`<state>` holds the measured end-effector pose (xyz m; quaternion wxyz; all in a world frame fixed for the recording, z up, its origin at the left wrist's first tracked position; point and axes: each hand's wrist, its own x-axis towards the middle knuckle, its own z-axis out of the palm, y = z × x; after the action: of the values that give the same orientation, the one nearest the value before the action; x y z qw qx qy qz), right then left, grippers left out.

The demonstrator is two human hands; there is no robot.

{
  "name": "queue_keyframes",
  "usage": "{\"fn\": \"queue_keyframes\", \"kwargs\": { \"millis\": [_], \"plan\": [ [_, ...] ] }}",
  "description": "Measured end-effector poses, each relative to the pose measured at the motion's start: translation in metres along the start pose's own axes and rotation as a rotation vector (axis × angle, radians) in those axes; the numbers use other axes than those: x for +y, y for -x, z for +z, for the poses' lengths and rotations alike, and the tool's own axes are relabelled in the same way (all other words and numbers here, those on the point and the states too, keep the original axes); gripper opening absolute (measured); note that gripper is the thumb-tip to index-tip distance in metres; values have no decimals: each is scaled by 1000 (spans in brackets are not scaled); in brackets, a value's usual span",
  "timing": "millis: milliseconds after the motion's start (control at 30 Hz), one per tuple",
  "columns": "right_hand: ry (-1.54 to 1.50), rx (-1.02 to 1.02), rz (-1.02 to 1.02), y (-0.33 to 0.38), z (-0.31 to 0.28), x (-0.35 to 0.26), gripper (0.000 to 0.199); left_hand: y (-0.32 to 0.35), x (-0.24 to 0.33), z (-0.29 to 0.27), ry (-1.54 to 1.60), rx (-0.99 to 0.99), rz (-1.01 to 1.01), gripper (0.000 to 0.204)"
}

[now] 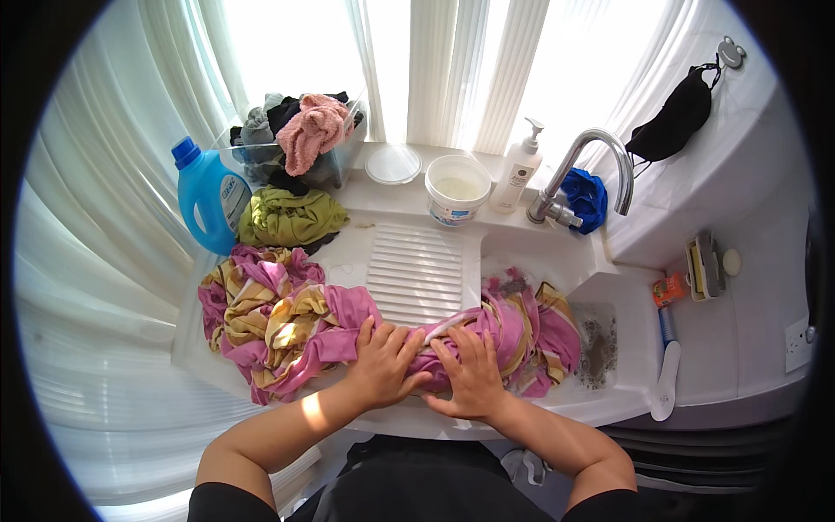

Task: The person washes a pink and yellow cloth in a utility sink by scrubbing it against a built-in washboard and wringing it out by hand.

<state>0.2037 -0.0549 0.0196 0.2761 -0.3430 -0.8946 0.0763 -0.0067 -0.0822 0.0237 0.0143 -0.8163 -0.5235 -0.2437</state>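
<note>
A large wet pink-and-tan patterned cloth (326, 317) stretches from the left counter, across the front of the white ribbed washboard (416, 270), into the sink basin (600, 304). My left hand (383, 361) lies on the twisted middle of it, fingers spread. Close beside it, my right hand (470, 374) presses on the same roll of cloth with its fingers apart. The two thumbs point toward each other along the cloth's near side. Heaped folds lie to the left of my hands, and the other end hangs down into the basin, where greyish dirty water shows.
A blue detergent bottle (211, 196), green cloth (291, 217) and a clear bin (348, 161) of clothes stand at the back left. Behind the washboard are a white tub (457, 190), pump bottle (519, 170) and curved faucet (600, 143). A white-handled brush (667, 378) lies right.
</note>
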Motion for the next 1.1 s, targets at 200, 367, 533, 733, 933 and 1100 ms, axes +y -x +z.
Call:
{"fn": "queue_keyframes", "kwargs": {
  "millis": [200,367,533,733,933,1100],
  "plan": [
    [23,-282,327,-76,51,43,41,-51,-46,76,-7,138,-338,23],
    [151,-7,371,-119,56,82,37,-118,-60,71,-394,267,-373,34],
    [-68,44,-84,-30,5,21,55,-1,-19,3,-27,56,-28,46],
    [-93,69,190,-62,59,35,19,-27,-45,46,141,200,-151,14],
    [-145,127,445,-95,60,78,42,-64,-58,55,255,366,-149,32],
    [-238,-269,465,-4,3,153,85,-19,-37,3,-13,-80,45,91]
  ]
}}
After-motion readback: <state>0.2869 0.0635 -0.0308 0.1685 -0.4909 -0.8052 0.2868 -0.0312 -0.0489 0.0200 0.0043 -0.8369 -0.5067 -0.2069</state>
